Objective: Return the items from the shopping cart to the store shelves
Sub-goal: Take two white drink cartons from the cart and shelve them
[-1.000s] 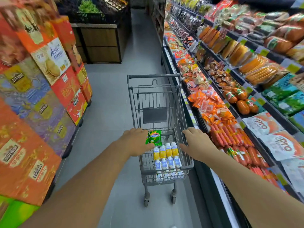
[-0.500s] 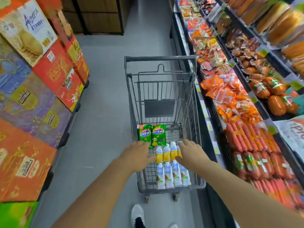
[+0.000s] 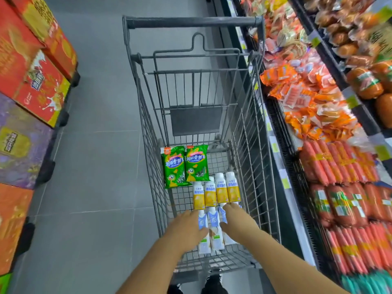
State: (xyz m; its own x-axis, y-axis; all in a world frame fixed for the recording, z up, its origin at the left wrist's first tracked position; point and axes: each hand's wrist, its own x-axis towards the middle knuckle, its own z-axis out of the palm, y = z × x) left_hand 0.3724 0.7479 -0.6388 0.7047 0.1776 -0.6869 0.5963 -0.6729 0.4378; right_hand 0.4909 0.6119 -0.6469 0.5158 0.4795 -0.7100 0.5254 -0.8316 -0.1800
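Blue-white cartons could slip between two hands

Low in the frame, left hand (image 3: pixel 186 227) and right hand (image 3: pixel 238 222) spread either side of the blue-white cartons (image 3: pixel 213 225) in the shopping cart (image 3: pixel 191 22), gripping nothing; squeezing several may spill one. Beyond lie yellow cartons (image 3: pixel 216 192), then green packets (image 3: pixel 184 164).

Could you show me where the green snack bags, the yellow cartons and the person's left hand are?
green snack bags (image 3: pixel 184 165): head view, front of the two bags, side by side.
yellow cartons (image 3: pixel 216 192): head view, label of a middle carton.
left hand (image 3: pixel 186 228): head view, back of the hand.
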